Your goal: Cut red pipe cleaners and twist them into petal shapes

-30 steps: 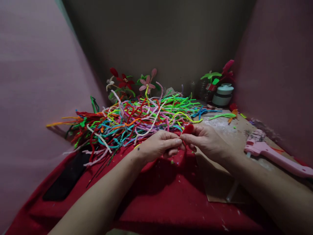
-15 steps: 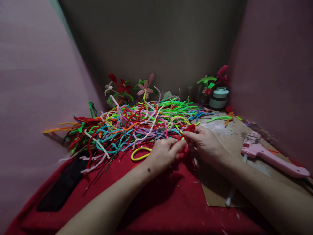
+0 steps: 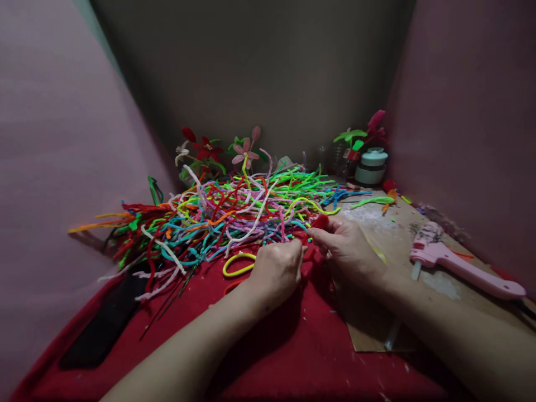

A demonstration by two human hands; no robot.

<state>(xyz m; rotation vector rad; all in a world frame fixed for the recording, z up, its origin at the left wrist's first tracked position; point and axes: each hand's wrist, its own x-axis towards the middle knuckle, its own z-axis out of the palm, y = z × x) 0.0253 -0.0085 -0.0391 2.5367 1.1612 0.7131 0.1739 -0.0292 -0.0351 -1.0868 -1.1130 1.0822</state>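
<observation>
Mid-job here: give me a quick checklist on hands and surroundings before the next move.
1. Right hand gripping the red fuzzy piece: ok.
2. Left hand grip: cannot tell; its curled fingertips are hidden.
3. Phone away from both hands: ok.
4. Pile of fuzzy strands sorted: not ok; colours lie tangled together.
5. Yellow loop fully visible: not ok; the left hand partly covers it.
6. Glue gun cool: cannot tell.

Red petal (image 3: 321, 222), multicoloured pipe cleaners (image 3: 251, 207), yellow loop (image 3: 237, 275), crimson cloth (image 3: 326, 357); pink glue gun (image 3: 464, 271)
</observation>
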